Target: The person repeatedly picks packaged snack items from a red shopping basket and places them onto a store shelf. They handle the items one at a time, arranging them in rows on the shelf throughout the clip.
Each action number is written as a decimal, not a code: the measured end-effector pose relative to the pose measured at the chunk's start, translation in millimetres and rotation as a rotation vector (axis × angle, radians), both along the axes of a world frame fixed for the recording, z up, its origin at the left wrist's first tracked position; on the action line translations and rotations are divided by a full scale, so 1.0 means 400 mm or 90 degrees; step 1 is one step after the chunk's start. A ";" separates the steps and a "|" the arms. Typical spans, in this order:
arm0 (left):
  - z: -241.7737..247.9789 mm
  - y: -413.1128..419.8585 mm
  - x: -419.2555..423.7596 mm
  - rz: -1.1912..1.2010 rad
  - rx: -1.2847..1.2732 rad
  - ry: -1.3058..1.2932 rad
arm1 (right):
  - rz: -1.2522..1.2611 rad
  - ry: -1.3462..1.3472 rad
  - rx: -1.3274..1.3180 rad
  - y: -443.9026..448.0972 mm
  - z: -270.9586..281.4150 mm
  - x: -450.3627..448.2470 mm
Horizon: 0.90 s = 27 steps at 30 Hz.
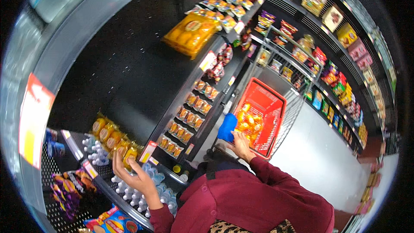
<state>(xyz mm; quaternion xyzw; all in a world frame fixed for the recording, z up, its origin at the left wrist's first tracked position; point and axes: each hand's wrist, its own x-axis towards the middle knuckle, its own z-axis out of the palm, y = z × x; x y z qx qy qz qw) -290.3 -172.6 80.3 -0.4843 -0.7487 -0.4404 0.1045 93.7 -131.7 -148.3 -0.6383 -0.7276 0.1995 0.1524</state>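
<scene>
My left hand (137, 176) is at the lower left, its thumb and fingers on the near end of a clear-wrapped row of yellow round cakes (111, 136). The pack lies over the corner of the black shelf. My right hand (242, 145) is at the near left corner of a red plastic basket (276, 98). Its fingertips overlap a rounded blue object (228, 127) whose kind I cannot tell. Several orange-yellow wrapped packets (249, 123) lie inside the basket. The basket sits in a wire shopping cart (291, 51).
A larger yellow pack of cakes (192, 34) lies farther along the black shelf (139, 81). Small wrapped cakes (194, 116) line the tier below. White-capped bottles (139, 197) and bags of chips (111, 221) fill the near racks. Snack shelves (343, 90) run beyond the cart.
</scene>
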 end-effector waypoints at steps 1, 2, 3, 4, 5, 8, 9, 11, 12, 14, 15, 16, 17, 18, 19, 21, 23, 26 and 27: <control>0.007 0.016 0.026 -0.035 -0.002 0.008 | -0.016 -0.027 -0.002 -0.026 -0.032 0.024; 0.006 0.032 0.044 -0.075 -0.024 0.021 | -0.039 -0.042 -0.045 -0.047 -0.064 0.045; 0.005 0.045 0.060 -0.109 -0.046 0.037 | -0.057 -0.053 -0.088 -0.059 -0.091 0.056; 0.020 0.064 0.082 -0.151 -0.093 0.039 | -0.077 -0.065 -0.133 -0.067 -0.115 0.067; 0.020 0.085 0.100 -0.188 -0.111 0.038 | -0.090 -0.071 -0.168 -0.069 -0.140 0.078; -0.016 0.141 0.112 -0.272 -0.153 0.047 | -0.103 -0.102 -0.230 -0.046 -0.227 0.090; -0.018 0.162 0.112 -0.297 -0.182 0.074 | -0.111 -0.110 -0.257 -0.032 -0.240 0.088; -0.023 0.200 0.120 -0.308 -0.236 0.112 | -0.122 -0.127 -0.310 -0.004 -0.264 0.085; -0.037 0.217 0.112 -0.312 -0.261 0.131 | -0.114 -0.156 -0.329 0.003 -0.262 0.078; -0.048 0.259 0.117 -0.313 -0.282 0.148 | -0.126 -0.150 -0.342 0.009 -0.258 0.073; -0.052 0.281 0.122 -0.316 -0.292 0.155 | -0.135 -0.149 -0.350 0.009 -0.257 0.076; -0.049 0.301 0.130 -0.296 -0.353 0.149 | -0.142 -0.172 -0.356 0.012 -0.274 0.083; -0.049 0.318 0.135 -0.294 -0.369 0.150 | -0.153 -0.168 -0.353 0.010 -0.289 0.093; -0.053 0.334 0.137 -0.287 -0.386 0.152 | -0.160 -0.162 -0.350 0.014 -0.282 0.095; -0.059 0.344 0.135 -0.279 -0.403 0.155 | -0.167 -0.157 -0.348 0.022 -0.272 0.091; -0.069 0.355 0.138 -0.268 -0.427 0.189 | -0.155 -0.183 -0.343 0.034 -0.279 0.107; -0.075 0.365 0.147 -0.268 -0.425 0.227 | -0.176 -0.182 -0.356 0.040 -0.294 0.130; -0.092 0.367 0.135 -0.243 -0.439 0.265 | -0.149 -0.171 -0.291 0.075 -0.225 0.129; -0.095 0.368 0.137 -0.243 -0.442 0.271 | -0.148 -0.171 -0.285 0.083 -0.214 0.136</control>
